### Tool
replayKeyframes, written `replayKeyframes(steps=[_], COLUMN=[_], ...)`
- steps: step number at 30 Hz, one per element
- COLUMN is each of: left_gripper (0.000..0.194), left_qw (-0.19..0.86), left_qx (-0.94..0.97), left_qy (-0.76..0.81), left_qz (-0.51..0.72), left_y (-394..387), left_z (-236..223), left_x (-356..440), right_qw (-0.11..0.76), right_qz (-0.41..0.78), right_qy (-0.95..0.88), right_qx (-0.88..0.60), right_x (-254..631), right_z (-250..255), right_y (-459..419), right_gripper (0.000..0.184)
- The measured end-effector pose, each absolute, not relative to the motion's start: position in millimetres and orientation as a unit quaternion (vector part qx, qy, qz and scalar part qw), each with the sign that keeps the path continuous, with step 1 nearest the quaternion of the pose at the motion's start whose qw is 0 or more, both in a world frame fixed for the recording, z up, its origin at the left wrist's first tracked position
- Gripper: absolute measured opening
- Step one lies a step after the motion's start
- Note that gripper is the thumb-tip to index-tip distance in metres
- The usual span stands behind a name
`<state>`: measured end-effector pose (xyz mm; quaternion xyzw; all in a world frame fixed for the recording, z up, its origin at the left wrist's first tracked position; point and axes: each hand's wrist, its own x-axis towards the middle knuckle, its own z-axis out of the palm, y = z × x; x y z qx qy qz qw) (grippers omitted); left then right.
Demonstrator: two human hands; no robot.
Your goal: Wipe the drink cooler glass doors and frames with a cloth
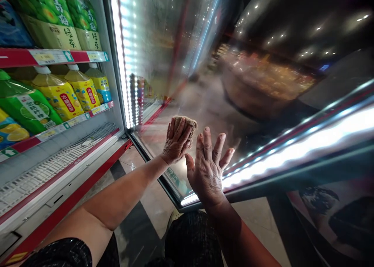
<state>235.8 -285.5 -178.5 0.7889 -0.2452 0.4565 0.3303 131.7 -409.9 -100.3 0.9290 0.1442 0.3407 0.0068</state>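
Note:
My left hand [174, 142] presses a folded brown cloth [191, 123] against the glass door [198, 99] of a drinks cooler, low on the pane. Its fingers lie over the cloth and hold it. Just to the right, my right hand [208, 167] is open, fingers spread, with nothing in it. That palm faces the glass near the door's bright lit edge [292, 150]; whether it touches the pane I cannot tell.
The cooler stands open at left, with yellow-labelled bottles [60, 93] and a green-labelled bottle [32, 107] on one shelf and large green tea bottles [52, 18] above. A white wire rack [58, 169] lies below. My knee [191, 238] is under the door's lower corner.

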Motion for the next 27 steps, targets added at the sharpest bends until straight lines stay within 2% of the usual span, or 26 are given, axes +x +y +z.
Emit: replayKeyframes(steps=[5,11,16,23,27], left_gripper=[0.067,0.076,0.075,0.073,0.066], left_qw=[0.366,0.314,0.315,0.334,0.355], left_qx=[0.780,0.772,0.780,0.807,0.796], left_qy=[-0.204,-0.247,-0.212,-0.259,-0.222], left_qz=[0.466,0.495,0.497,0.413,0.437], left_y=[-290.0,-301.1,-303.8,-322.2,-306.2], left_z=[-170.4,-177.9,-173.0,-201.1,-190.9], left_x=[240.1,231.0,235.1,206.8,225.3], right_qw=[0.008,-0.001,0.004,-0.021,-0.012], right_qz=[0.343,0.348,0.349,0.344,0.343], right_qy=[0.147,0.150,0.146,0.147,0.145], right_qx=[0.928,0.925,0.926,0.927,0.928], right_x=[132.1,134.8,134.6,133.8,132.8], right_z=[-101.9,-104.4,-102.4,-100.5,-100.2], right_y=[-409.5,-410.9,-413.2,-413.0,-413.6], right_gripper=[0.062,0.067,0.066,0.064,0.062])
